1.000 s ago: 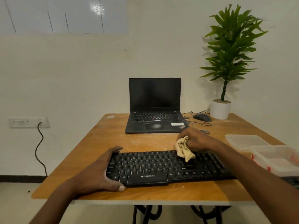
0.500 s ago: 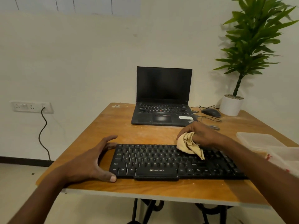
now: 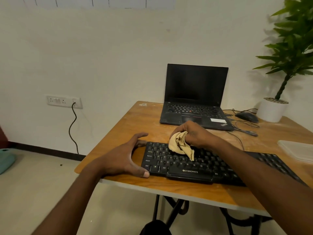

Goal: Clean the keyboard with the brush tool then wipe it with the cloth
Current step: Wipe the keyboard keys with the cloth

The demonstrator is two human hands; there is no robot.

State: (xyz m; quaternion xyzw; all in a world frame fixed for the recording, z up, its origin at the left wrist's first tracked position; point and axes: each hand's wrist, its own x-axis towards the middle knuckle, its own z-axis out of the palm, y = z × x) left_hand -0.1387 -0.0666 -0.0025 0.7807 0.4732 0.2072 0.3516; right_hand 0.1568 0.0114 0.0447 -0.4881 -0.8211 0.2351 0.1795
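A black keyboard (image 3: 177, 164) lies along the near edge of the wooden table (image 3: 135, 122). My right hand (image 3: 193, 134) grips a bunched tan cloth (image 3: 179, 145) and holds it against the keys on the keyboard's upper left part. My left hand (image 3: 125, 158) braces the keyboard's left end, thumb at the front corner and fingers spread around the back corner. No brush tool is visible.
An open black laptop (image 3: 194, 106) stands behind the keyboard. A mouse (image 3: 247, 116) with loose cables and a potted plant (image 3: 274, 109) sit at the back right. A clear plastic container (image 3: 298, 150) lies at the right edge. A wall socket with a cable (image 3: 72, 116) is on the left.
My right hand has carried the cloth leftward across the keys, from the keyboard's middle to its left part. My left hand stays at the left end. The view has swung left.
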